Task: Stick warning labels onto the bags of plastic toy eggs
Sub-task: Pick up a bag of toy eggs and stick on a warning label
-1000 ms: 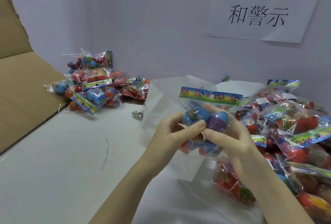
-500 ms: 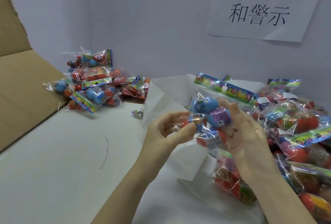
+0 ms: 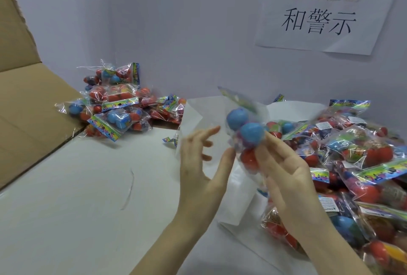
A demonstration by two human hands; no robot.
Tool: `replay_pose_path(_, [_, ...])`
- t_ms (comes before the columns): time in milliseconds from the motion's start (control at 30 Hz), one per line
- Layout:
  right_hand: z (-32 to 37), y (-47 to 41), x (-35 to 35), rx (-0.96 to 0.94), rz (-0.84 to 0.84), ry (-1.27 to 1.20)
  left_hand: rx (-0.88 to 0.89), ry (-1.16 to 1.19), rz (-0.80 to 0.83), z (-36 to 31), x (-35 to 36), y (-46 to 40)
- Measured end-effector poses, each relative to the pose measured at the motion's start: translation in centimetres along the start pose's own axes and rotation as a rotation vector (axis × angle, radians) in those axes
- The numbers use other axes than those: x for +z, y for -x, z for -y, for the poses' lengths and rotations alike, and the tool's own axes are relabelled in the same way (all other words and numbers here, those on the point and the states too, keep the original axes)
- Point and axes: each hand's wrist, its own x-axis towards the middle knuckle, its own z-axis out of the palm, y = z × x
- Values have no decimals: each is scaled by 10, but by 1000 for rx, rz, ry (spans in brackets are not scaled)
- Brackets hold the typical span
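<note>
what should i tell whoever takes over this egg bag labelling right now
Right hand: its grip is on the bag of eggs, held up above the table.
Left hand: open beside the bag, fingers spread, holding nothing.
Pile at the right: several bags show small white labels.
Stack at the far left, by the cardboard box: labels can't be made out.
Held bag: motion-blurred, no label visible.
Left: check it, label it if needed, put it down, take the next.

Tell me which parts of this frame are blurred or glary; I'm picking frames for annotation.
Head view: the held bag is motion-smeared, its header card unreadable; the left hand is slightly soft; glare glints on the right pile's wrappers; the wall sign stays legible, its upper line faint.
</note>
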Motion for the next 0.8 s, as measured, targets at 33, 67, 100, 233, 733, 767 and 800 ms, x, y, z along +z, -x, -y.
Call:
replay_pose_path(33, [-2,0,1,-38,-41,57,-33,96,71,-2,0,1])
replay_pose_path(67, [-3,1,2,-78,-65,119,-92,220,181,-4,0,1])
replay_pose_path(100, [-4,3,3,-122,-71,198,-143,340,254,-5,0,3])
replay_pose_path(233, [-1,5,4,-238,-50,361,-313,548,249,-2,-4,-1])
replay_pose_path(733, [8,0,-4,-18,-113,170,-517,538,248,-4,-17,-10])
replay_pose_path(767, [8,0,-4,-48,-124,194,-509,531,244,-4,-16,-10])
replay_pose_path(800, [8,1,-2,-82,-129,212,-499,532,235,-4,-16,-10])
